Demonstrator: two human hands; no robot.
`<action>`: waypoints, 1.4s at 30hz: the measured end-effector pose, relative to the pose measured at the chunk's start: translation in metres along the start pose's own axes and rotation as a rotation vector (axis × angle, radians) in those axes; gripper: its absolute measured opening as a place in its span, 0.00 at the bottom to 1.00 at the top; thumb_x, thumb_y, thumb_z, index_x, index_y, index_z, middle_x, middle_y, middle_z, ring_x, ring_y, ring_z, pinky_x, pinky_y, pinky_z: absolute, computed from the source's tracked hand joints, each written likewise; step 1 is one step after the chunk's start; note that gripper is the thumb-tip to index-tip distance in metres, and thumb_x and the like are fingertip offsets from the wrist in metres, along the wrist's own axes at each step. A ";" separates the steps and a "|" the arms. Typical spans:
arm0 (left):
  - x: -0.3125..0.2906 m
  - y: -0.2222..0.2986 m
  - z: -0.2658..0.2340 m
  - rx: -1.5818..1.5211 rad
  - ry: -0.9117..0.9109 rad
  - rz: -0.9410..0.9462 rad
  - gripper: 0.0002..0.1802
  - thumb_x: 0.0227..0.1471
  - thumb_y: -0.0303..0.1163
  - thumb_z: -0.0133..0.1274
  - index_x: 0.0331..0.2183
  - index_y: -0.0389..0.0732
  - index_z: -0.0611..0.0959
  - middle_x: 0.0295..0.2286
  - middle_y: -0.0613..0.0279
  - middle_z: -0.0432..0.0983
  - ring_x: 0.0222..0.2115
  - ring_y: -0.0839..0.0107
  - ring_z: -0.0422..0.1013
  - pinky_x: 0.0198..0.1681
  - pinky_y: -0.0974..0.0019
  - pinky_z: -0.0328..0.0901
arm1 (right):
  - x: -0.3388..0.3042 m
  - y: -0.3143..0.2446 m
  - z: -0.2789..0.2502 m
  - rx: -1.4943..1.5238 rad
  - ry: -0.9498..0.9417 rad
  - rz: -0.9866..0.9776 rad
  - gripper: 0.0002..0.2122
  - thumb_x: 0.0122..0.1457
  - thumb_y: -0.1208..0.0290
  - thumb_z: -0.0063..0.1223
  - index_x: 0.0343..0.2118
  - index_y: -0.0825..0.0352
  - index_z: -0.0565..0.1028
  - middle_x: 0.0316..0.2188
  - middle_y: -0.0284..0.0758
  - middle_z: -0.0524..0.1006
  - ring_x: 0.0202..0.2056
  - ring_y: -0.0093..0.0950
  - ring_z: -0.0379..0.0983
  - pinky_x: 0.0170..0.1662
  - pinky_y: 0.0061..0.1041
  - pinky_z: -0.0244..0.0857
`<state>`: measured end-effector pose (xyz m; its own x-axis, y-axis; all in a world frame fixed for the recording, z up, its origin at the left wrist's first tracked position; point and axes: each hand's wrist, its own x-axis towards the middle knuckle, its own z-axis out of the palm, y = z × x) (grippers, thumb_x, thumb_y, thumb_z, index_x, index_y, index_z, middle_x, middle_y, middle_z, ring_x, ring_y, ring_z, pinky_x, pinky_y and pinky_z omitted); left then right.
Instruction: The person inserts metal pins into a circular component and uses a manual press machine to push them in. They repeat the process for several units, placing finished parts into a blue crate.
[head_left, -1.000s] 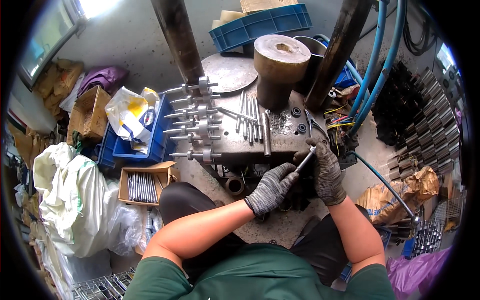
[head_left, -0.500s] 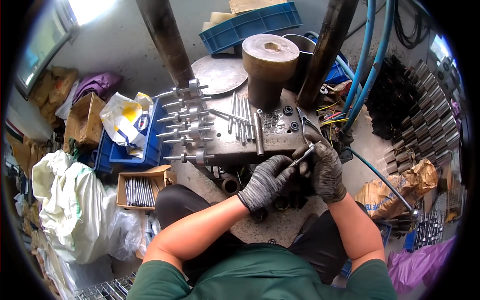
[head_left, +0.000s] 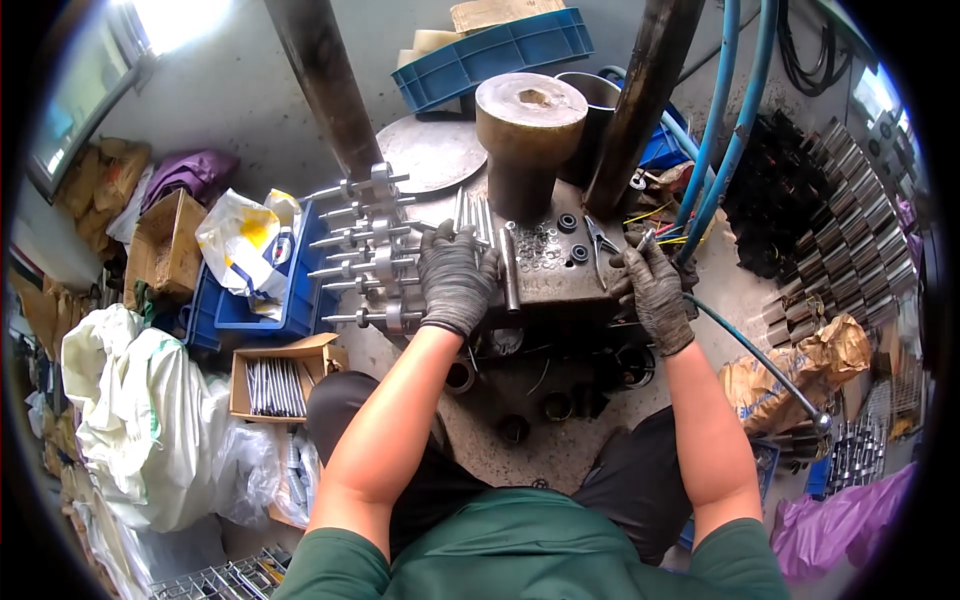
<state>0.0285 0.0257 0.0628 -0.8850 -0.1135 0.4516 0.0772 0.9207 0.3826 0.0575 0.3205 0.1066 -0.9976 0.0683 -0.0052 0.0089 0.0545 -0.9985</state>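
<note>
My left hand (head_left: 458,280), in a grey knit glove, reaches over the metal rods (head_left: 466,212) on the steel worktable. Its thumb stands apart from the fingers, whose tips touch or nearly touch a rod lying crosswise. My right hand (head_left: 658,300), gloved too, is raised at the table's right edge. It grips a slim metal rod (head_left: 647,240); only the end shows above the fingers. Beside that hand lie pliers (head_left: 600,245) with spread handles. Small rings (head_left: 540,245) and two dark round bearings (head_left: 579,253) sit between the hands, near a thicker bar (head_left: 511,270).
Shafts with metal collars (head_left: 382,265) line the table's left edge. A heavy steel cylinder (head_left: 530,105) stands behind, between two columns. At left are a blue crate (head_left: 260,318) and a carton of rods (head_left: 275,388). Blue hoses (head_left: 722,150) hang at right, near stacked metal tubes (head_left: 835,240).
My left hand has left the rod by my right hand and moved forward and left to the rods on the table. My right hand, still gripping its rod, has shifted slightly right.
</note>
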 end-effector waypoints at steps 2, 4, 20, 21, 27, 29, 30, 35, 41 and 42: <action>0.004 0.002 -0.002 -0.093 -0.005 -0.025 0.24 0.55 0.42 0.63 0.48 0.36 0.81 0.52 0.42 0.72 0.58 0.46 0.64 0.64 0.47 0.60 | 0.002 0.010 -0.005 0.006 0.033 -0.073 0.15 0.73 0.62 0.50 0.58 0.62 0.73 0.38 0.33 0.81 0.25 0.18 0.78 0.26 0.16 0.69; 0.005 0.000 -0.002 -0.135 -0.028 -0.056 0.21 0.55 0.40 0.61 0.43 0.34 0.80 0.49 0.40 0.72 0.55 0.43 0.65 0.63 0.45 0.60 | -0.001 0.010 -0.006 0.013 0.056 -0.146 0.16 0.73 0.63 0.50 0.59 0.63 0.73 0.37 0.34 0.81 0.25 0.18 0.77 0.26 0.16 0.70; -0.001 -0.008 0.006 -0.343 0.096 0.078 0.18 0.52 0.22 0.55 0.47 0.39 0.80 0.46 0.48 0.76 0.46 0.50 0.75 0.53 0.54 0.70 | -0.041 0.001 -0.023 -0.035 -0.031 -0.291 0.16 0.73 0.64 0.51 0.57 0.67 0.75 0.40 0.34 0.82 0.33 0.18 0.78 0.34 0.18 0.70; -0.001 -0.013 0.007 -0.332 0.079 0.098 0.17 0.53 0.23 0.56 0.47 0.39 0.80 0.48 0.48 0.76 0.47 0.50 0.75 0.54 0.53 0.70 | -0.045 -0.002 -0.026 -0.136 -0.065 -0.300 0.16 0.73 0.64 0.52 0.56 0.68 0.76 0.40 0.33 0.82 0.33 0.19 0.77 0.35 0.19 0.70; 0.008 -0.012 0.006 -0.209 0.021 0.197 0.23 0.52 0.36 0.63 0.50 0.40 0.82 0.52 0.48 0.75 0.52 0.48 0.72 0.58 0.50 0.67 | -0.063 -0.020 -0.090 -1.139 -0.444 -0.459 0.17 0.60 0.56 0.61 0.46 0.62 0.83 0.31 0.41 0.82 0.37 0.45 0.74 0.43 0.44 0.69; 0.006 -0.009 0.011 -0.168 -0.002 0.219 0.25 0.56 0.37 0.61 0.53 0.40 0.79 0.53 0.48 0.72 0.53 0.48 0.70 0.59 0.51 0.65 | -0.075 0.003 -0.146 -1.327 -0.545 -0.349 0.19 0.62 0.52 0.58 0.47 0.61 0.83 0.31 0.43 0.82 0.37 0.45 0.75 0.42 0.45 0.69; 0.003 -0.006 0.009 -0.116 0.020 0.222 0.25 0.56 0.38 0.61 0.54 0.41 0.79 0.53 0.48 0.72 0.52 0.48 0.70 0.59 0.51 0.65 | -0.084 -0.002 -0.162 -1.361 -0.581 -0.144 0.22 0.63 0.49 0.55 0.48 0.62 0.82 0.33 0.45 0.82 0.38 0.46 0.77 0.44 0.47 0.69; 0.004 -0.034 0.034 -0.138 0.045 0.207 0.27 0.57 0.40 0.60 0.55 0.42 0.77 0.52 0.45 0.73 0.53 0.47 0.69 0.60 0.51 0.64 | -0.144 0.046 -0.293 -1.205 -0.377 0.230 0.22 0.64 0.50 0.54 0.49 0.65 0.79 0.41 0.47 0.82 0.44 0.47 0.78 0.49 0.44 0.71; 0.012 -0.015 0.015 0.123 -0.070 0.176 0.28 0.63 0.50 0.54 0.54 0.38 0.79 0.47 0.44 0.77 0.49 0.47 0.73 0.54 0.50 0.66 | -0.280 0.097 -0.420 -1.250 -0.058 0.713 0.23 0.60 0.52 0.55 0.49 0.66 0.81 0.47 0.52 0.81 0.50 0.48 0.78 0.55 0.42 0.70; 0.014 -0.010 0.014 0.147 -0.085 0.168 0.27 0.63 0.49 0.54 0.53 0.37 0.80 0.47 0.44 0.77 0.48 0.47 0.73 0.54 0.50 0.67 | -0.306 0.105 -0.433 -1.236 -0.029 0.713 0.23 0.59 0.52 0.54 0.48 0.67 0.81 0.45 0.52 0.81 0.49 0.48 0.78 0.55 0.42 0.70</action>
<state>0.0084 0.0205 0.0543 -0.9013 0.0721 0.4272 0.1647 0.9691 0.1838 0.3929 0.7369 0.0268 -0.7554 0.4304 -0.4940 0.5383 0.8375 -0.0934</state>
